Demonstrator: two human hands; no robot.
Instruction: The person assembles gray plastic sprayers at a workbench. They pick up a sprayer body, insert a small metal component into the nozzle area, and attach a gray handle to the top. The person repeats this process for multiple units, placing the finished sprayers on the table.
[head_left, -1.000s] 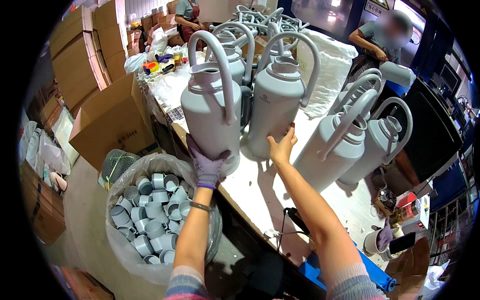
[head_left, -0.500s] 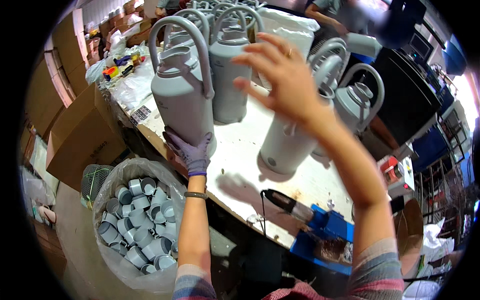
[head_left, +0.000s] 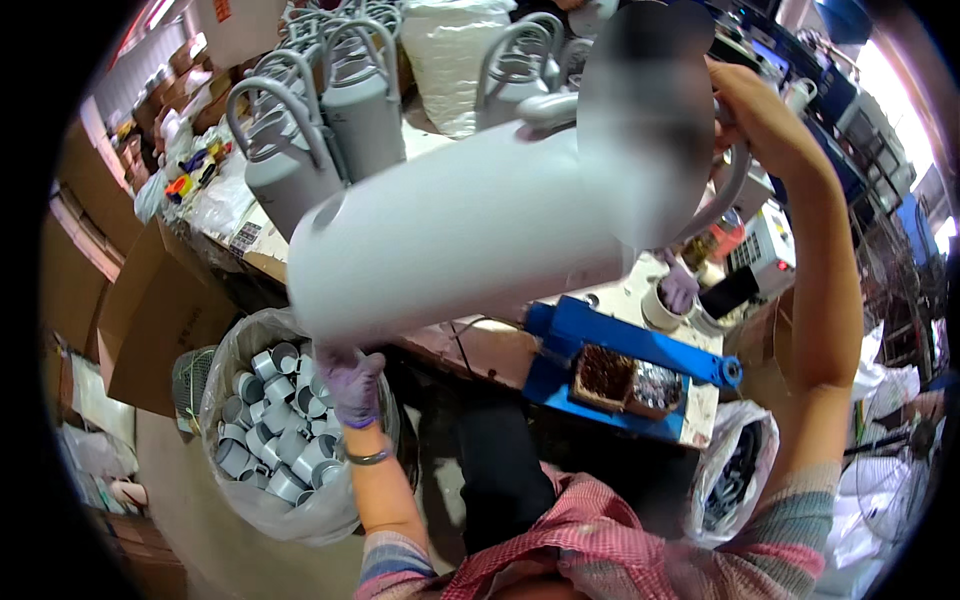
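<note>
A large grey vacuum jug [head_left: 450, 240] is held off the table in front of me, lying nearly on its side. Its base points left and its top end points up to the right, where the picture is blurred. My right hand [head_left: 752, 110] is closed round the jug's loop handle. In a purple glove, my left hand [head_left: 352, 388] supports the base from below, its fingers partly hidden by the jug. More grey jugs stand upright behind, among them a near one [head_left: 290, 185] at the left and another [head_left: 362, 115] beside it.
Left of my legs is a plastic-lined bin [head_left: 375, 500] of grey cups. A blue metal fixture [head_left: 640, 335] holding trays of small parts sits on the table edge. Right of it stand a white pot [head_left: 662, 310] with a purple glove and a bag [head_left: 735, 470] of dark parts.
My right hand has gone from open to gripping a jug's handle. That jug has risen off the table and tipped sideways. My left hand has left a standing jug for its base.
</note>
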